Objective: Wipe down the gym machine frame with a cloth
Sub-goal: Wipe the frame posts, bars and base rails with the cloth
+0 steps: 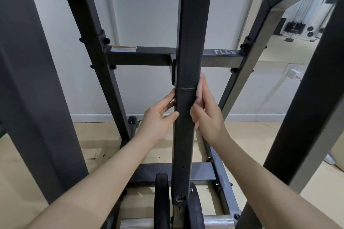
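Left hand is gripping the central upright just below its weld seam, right hand pressing a pale cloth against its right face; risk: cloth snagging on the seam, slipping loose.

Central post of dark gym frame runs top to bottom, weld seam mid-height. Left hand grips post's left edge just below seam, thumb on front face. Right hand presses pale cloth against post's right side at the seam. Crossbar behind post, above both hands, reads "FLEX".
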`<state>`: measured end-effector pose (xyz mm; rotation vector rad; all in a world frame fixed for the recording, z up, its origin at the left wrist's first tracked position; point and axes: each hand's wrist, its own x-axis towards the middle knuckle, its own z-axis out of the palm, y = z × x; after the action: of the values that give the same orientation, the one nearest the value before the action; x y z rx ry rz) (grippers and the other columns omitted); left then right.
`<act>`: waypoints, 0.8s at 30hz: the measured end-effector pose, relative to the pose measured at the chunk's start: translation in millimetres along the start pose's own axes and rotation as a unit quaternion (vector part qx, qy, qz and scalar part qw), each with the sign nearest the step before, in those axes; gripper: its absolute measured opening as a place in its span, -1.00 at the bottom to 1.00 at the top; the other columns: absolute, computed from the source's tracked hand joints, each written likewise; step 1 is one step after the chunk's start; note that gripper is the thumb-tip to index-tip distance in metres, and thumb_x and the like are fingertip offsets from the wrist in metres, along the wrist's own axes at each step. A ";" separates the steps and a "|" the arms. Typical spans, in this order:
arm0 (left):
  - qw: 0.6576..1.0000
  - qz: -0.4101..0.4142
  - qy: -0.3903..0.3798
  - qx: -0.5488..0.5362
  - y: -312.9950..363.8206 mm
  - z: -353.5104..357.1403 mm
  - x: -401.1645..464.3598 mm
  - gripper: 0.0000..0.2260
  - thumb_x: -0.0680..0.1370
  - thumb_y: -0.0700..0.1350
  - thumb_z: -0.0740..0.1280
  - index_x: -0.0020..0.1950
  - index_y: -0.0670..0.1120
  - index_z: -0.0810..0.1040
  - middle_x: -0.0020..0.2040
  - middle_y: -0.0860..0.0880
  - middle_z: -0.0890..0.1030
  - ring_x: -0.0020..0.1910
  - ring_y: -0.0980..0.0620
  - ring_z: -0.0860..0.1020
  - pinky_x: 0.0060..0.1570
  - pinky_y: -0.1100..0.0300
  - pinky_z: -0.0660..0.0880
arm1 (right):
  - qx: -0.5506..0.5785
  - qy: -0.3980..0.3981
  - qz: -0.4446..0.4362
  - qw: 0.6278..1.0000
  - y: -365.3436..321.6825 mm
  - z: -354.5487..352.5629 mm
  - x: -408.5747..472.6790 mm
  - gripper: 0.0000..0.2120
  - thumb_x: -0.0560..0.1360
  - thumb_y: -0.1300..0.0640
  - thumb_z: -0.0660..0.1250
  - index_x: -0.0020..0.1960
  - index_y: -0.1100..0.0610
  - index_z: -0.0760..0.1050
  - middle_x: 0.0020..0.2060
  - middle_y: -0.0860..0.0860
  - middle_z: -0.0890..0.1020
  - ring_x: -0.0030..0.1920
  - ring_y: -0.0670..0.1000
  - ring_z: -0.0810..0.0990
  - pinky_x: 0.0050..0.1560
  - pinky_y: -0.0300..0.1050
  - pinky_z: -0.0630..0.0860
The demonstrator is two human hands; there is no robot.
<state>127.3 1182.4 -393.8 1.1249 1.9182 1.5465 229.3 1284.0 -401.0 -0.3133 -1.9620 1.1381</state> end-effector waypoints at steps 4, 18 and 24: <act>1.000 0.005 0.004 0.000 1.8 1.7 -2.1 -0.47 0.56 -0.21 0.30 0.46 0.15 0.25 0.38 0.20 0.39 0.37 0.19 0.35 0.31 0.17 0.31 | -0.175 0.082 -0.027 0.981 -7.2 -15.7 41.8 -0.62 0.59 0.21 0.21 0.40 0.16 0.41 0.07 0.06 0.53 -0.06 -0.28 0.42 0.02 -0.55 0.29; 1.000 0.024 -0.001 0.011 -6.3 1.1 1.3 -0.45 0.57 -0.21 0.29 0.48 0.14 0.22 0.30 0.26 0.37 0.30 0.30 0.32 0.25 0.31 0.29 | 0.044 0.061 -0.017 0.997 5.1 14.5 37.8 -0.53 0.63 -0.02 -0.02 0.52 -0.11 0.01 -0.31 -0.09 0.43 -0.34 -0.11 0.45 -0.29 -0.16 0.41; 0.999 0.037 0.001 -0.008 -8.9 3.4 -0.8 -0.47 0.58 -0.21 0.26 0.48 0.15 0.22 0.41 0.17 0.36 0.39 0.20 0.31 0.36 0.17 0.26 | 0.056 0.017 0.059 0.997 23.9 24.1 -21.5 -0.77 0.68 0.06 -0.05 0.29 -0.07 0.24 -0.38 -0.03 0.44 -0.42 -0.15 0.49 -0.39 -0.27 0.48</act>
<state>127.4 1183.3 -403.4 1.1999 1.8824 1.5996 220.2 1270.7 -437.8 -0.3899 -1.8615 1.3048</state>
